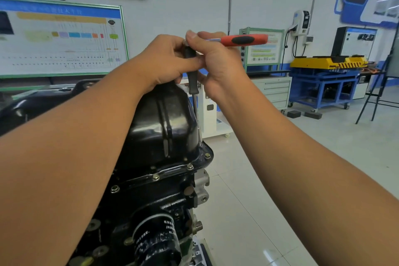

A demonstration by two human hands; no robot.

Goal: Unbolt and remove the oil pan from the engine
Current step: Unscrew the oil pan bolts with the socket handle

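Workshop wall posters (60,36) unreadable; oil filter (157,242) label partly legible: "JX0".

Black oil pan (164,119); red-black ratchet handle (244,40)

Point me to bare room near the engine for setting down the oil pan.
Bare tiled floor right of the engine, up to the white cabinet and blue cart. Crowded: the oil pan itself, with both hands on the ratchet.
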